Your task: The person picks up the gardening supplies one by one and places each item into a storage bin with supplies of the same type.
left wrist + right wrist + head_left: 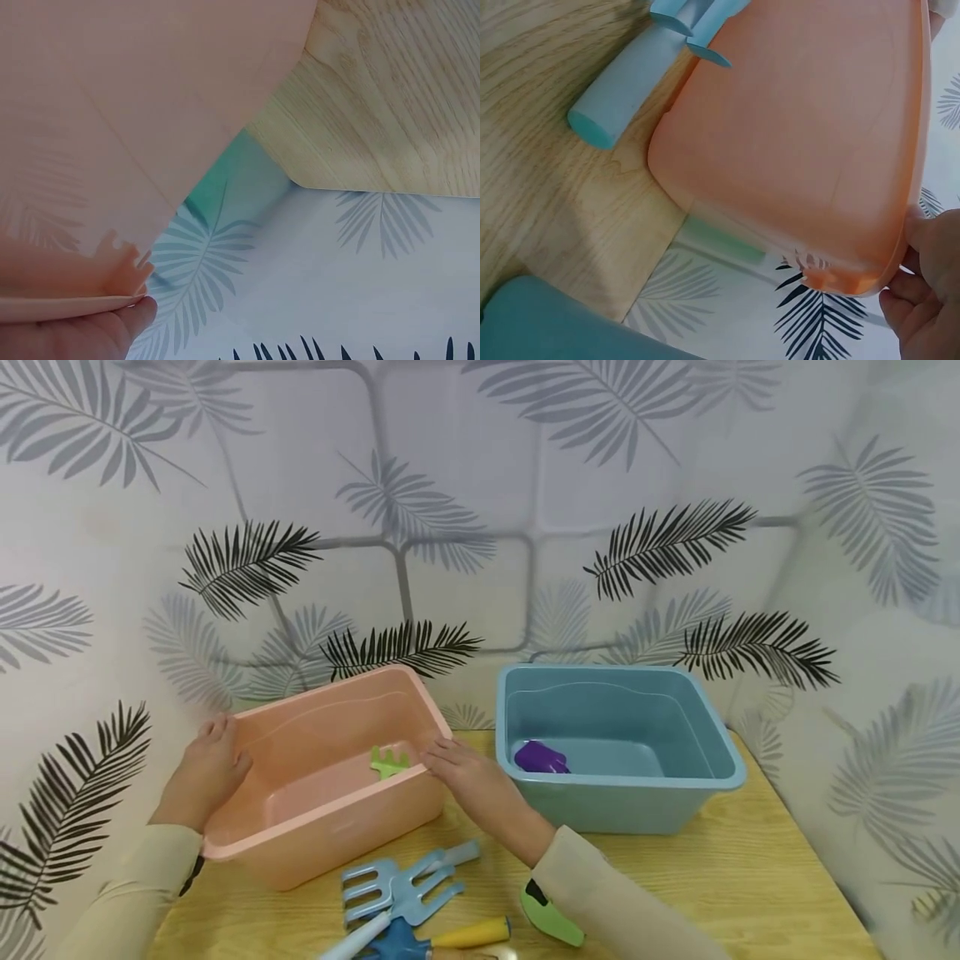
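A peach plastic bin [352, 831] sits at an angle on the left of the table. My left hand [204, 772] grips the rim at its left end; in the left wrist view the thumb and fingers pinch that rim. At the opposite end my right hand [480, 785] holds the rim, its fingers curled over the edge in the right wrist view. Inside the bin lies a small light-green toy rake [387, 765]. Whether the bin's base touches the table everywhere cannot be told.
A blue bin [600, 808] with a purple toy piece [540, 758] inside stands to the right. In front lie light-blue toy forks [412, 893], a yellow-handled tool [472, 932] and a green tool [551, 918], partly under my right forearm. A leaf-patterned wall covering [465, 602] rises behind.
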`<state>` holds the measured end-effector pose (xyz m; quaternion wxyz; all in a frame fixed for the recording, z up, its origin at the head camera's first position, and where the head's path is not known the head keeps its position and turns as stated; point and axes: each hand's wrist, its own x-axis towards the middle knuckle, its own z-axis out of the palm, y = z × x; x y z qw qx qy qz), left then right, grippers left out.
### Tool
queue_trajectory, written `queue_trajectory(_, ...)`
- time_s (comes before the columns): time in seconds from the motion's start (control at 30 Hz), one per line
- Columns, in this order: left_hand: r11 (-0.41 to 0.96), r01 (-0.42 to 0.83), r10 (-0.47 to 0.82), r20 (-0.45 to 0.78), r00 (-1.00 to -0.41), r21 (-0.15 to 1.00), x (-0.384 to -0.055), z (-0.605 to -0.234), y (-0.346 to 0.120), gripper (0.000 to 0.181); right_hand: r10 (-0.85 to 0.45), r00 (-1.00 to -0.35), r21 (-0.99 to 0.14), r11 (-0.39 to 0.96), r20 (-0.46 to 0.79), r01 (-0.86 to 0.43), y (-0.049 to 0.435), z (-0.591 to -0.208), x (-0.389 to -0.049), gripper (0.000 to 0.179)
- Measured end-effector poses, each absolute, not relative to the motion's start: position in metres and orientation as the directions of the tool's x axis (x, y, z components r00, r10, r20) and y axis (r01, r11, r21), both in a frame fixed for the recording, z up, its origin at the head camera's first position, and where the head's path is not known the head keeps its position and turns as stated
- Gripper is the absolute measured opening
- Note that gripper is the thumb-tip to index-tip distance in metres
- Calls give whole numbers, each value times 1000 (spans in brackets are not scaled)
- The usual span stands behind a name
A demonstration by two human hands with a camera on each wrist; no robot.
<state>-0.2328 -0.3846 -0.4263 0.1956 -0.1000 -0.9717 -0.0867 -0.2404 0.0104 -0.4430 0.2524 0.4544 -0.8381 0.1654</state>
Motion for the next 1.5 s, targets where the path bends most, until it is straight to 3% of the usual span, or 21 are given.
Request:
queue_trajectory(0.23,958,269,202,425,-882,103,-236,-426,-383,48,-641,-457,-94,517,617,-851,12,-449,-240,31)
queue_trajectory(0.37,957,266,203,391,-898,116,-237,-423,-380,51,-633,-453,-105,507,628,-855,14,-451,-236,34)
queue_trajectory(0.63,946,296,241,326,-914,133,-246,-418,-379,52,-617,-424,-84,501,663,-861,18,-456,-223,44)
queue_trajectory(0.87,931,337,277,331,-902,139,-254,-418,-375,50,-600,-417,-74,512,683,-856,22,-458,-210,38)
queue_trajectory(1.1,931,320,271,256,-928,175,-260,-416,-371,53,-584,-404,-35,540,704,-841,24,-455,-200,38)
queue_trajectory(1.5,901,413,363,294,-884,130,-268,-419,-368,54,-538,-438,-82,561,720,-823,22,-452,-178,45)
